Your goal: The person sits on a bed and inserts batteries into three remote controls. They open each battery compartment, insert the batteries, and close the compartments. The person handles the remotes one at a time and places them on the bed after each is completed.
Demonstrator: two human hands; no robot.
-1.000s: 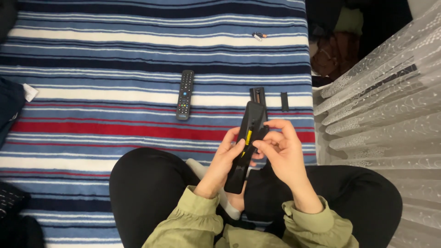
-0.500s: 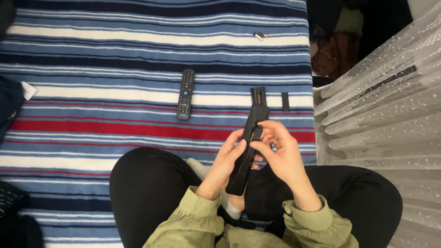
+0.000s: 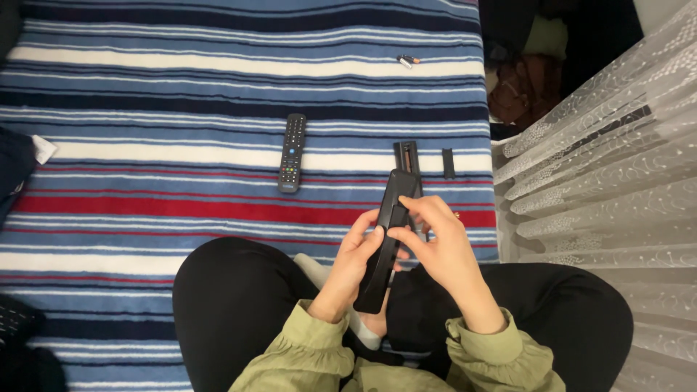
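Black plastic fills both hands: a long, slim remote control is held back-side up above the person's lap, its long axis running from the near end, low between the wrists, up and slightly rightward to the far end over the bed. The left hand cradles the lower half from the left, fingers curled around the edge with the thumb pressed on the rear face. The right hand closes on the middle of the body from the right, its fingertips meeting the left thumb at about the midpoint of the remote. Both hands are closed on the same remote, and neither is markedly nearer; the right sits a little farther up the body, toward the end that points away from the person. Whether the battery hatch on this remote is on or off cannot be told from this angle.

Beyond the fingers, just past the far tip of the held remote, a second black remote lies face down on the striped blanket, its battery bay open and showing a reddish strip. Its long axis runs nearly straight away from the person. Just to its right lies a small black battery cover, parallel to it and apart from it. Well to the left, a third remote lies button-side up, also lengthwise away from the person.

Farthest off, near the blanket's far edge, small loose batteries rest on a white stripe. A sheer patterned curtain hangs along the right.
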